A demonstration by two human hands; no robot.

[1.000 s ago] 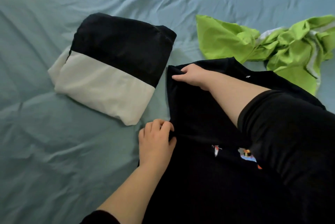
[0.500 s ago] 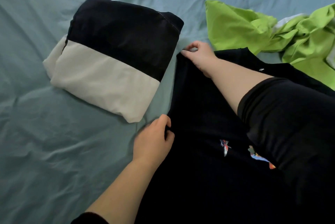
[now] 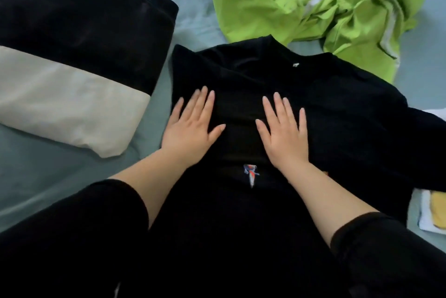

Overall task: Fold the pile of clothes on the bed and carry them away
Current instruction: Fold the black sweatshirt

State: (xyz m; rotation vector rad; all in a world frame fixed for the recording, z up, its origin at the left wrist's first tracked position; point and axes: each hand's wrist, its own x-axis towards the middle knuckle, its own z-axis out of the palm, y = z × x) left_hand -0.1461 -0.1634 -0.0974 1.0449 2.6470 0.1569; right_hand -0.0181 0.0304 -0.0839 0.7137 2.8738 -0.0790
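The pinches on the shirt's edge have been released: the left hand and right hand are now pressed flat, fingers straight, nothing gripped, on the black shirt spread beneath them on the bed. Creases could be dragged in by uneven pushing. The folded garment left of the hands is unmoved.

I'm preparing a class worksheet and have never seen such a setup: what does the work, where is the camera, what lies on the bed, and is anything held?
No machine here: a person works with two bare hands. The view comes from one camera worn on the head, looking down. The left hand and right hand lie flat, fingers straight, on a black T-shirt spread on the blue-green bed sheet; nothing is gripped. Left of it lies a folded black-and-cream garment; beyond it, a crumpled green garment.
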